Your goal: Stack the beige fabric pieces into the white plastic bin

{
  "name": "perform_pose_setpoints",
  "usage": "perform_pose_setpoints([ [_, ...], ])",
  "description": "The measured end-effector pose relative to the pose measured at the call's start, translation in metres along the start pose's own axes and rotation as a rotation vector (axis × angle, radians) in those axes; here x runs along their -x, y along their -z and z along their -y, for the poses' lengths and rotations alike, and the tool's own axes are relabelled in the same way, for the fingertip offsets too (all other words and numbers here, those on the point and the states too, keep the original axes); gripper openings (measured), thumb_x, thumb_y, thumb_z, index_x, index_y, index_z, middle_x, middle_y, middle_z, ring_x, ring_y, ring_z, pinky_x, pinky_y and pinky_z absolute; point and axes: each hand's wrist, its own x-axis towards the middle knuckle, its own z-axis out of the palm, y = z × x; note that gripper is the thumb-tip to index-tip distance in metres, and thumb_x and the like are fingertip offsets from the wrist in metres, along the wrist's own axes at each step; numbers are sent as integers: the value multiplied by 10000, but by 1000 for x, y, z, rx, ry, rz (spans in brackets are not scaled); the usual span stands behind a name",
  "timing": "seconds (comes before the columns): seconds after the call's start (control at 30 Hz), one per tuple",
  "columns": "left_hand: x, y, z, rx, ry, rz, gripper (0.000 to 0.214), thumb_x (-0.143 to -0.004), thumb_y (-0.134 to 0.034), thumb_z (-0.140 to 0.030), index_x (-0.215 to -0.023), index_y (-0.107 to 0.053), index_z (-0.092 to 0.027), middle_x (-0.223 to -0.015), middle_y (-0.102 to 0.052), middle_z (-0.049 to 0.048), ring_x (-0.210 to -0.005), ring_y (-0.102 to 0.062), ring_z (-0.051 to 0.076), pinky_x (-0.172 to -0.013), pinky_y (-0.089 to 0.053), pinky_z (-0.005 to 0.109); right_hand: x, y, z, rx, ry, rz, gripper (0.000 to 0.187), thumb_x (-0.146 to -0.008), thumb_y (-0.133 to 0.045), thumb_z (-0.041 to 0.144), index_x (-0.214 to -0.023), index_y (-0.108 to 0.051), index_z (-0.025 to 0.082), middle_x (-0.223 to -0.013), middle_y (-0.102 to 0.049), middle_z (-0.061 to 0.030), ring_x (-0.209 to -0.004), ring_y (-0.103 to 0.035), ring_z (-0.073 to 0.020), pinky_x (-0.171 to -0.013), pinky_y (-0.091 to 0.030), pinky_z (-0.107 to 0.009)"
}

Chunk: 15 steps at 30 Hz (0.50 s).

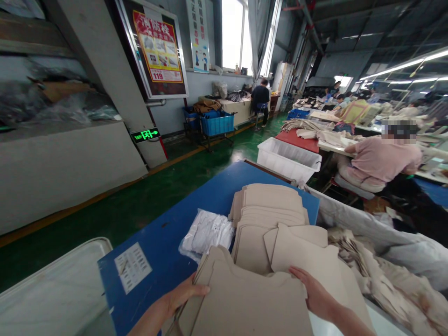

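Our left fingers [198,290] are closed on the left edge of the nearest beige stack [250,301], thumb on top; our right fingers [301,275] touch its right edge, whether closed we cannot tell. It lies between the 2.

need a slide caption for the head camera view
Left hand and right hand at opposite edges of stacked beige panels by a blue table, a plastic-wrapped white bundle nearby.

On the table [164,238] lie panels [269,200] and a packet [208,233], with a tub [280,163] beyond it and cloth [395,280] to its right.
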Motion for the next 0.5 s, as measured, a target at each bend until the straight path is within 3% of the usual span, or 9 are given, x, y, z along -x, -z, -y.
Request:
perform_pose_setpoints([
  [0.13, -1, 2, 1, -21, -1, 15, 984, -440, -868, -445, -1306, -461, -216, -1117, -705, 97, -1071, -635, 355, -959, -477, 483, -9, 12, 5, -64, -114, -29, 753, -540, -451, 81, -1280, -577, 149, -1361, -555, -106, -1302, -472, -231, -1125, -344, -387],
  [0.23, -2, 3, 0, -34, 0, 31, 1009, -432, -865, -457, -1315, -444, -210, -1081, -716, 102, -1061, -640, 359, -943, -487, 487, -22, 13, 34, -68, -143, -81, 620, -704, -366, 122, -1293, -559, 143, -1346, -568, -102, -1278, -497, -207, -1090, -387, -378],
  [0.33, -4, 1, -4, -57, -8, 20, 976, -432, -862, -459, -1287, -461, -210, -1057, -722, 110, -1052, -642, 366, -927, -493, 500, -35, -8, 88, -51, -54, -90, 528, -870, -354, 302, -1332, -520, 110, -1382, -528, -127, -1299, -465, -229, -1126, -322, -377],
  [0.4, -2, -1, -5, -75, -28, -15, 955, -432, -853, -473, -1266, -477, -200, -1054, -720, 120, -1035, -646, 377, -913, -498, 512, -40, -30, 124, -28, 30, -42, 664, -792, -557, 415, -1385, -466, 130, -1442, -466, -116, -1347, -392, -278, -1150, -268, -407],
  [0.43, 1, -1, -5, -87, -50, -45, 950, -425, -852, -477, -1256, -488, -195, -1068, -715, 124, -1046, -640, 379, -923, -494, 510, -41, -41, 138, 6, 28, 1, 759, -750, -615, 450, -1401, -438, 101, -1439, -460, -153, -1334, -398, -330, -1143, -259, -471],
  [0.5, 13, 1, 3, -118, -120, -142, 937, -410, -853, -494, -1232, -522, -190, -1116, -695, 124, -1141, -586, 373, -1020, -431, 482, -41, -56, 156, 99, 7, 79, 819, -764, -597, 528, -1410, -408, 62, -1408, -478, -204, -1297, -427, -379, -1117, -255, -542],
])
